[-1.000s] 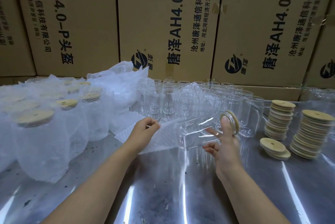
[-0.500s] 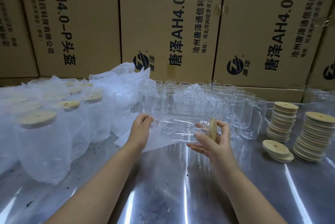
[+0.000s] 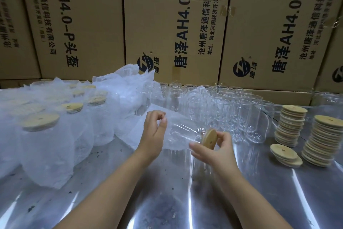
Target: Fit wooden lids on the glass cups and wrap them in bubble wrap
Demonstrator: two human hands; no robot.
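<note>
Having been swung to bubble wrap [image 3: 137, 132] pinched by the left hand [image 3: 153, 136], the lidded cup [image 3: 182, 135], gripped by the right hand [image 3: 217, 150], is judged ready for wrapping.

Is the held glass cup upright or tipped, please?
Tipped: the glass cup lies sideways, wooden lid at its right end, in the right hand.

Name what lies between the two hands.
Head view: a glass cup on its side, left hand pinching bubble wrap, right hand gripping its wooden lid.
</note>
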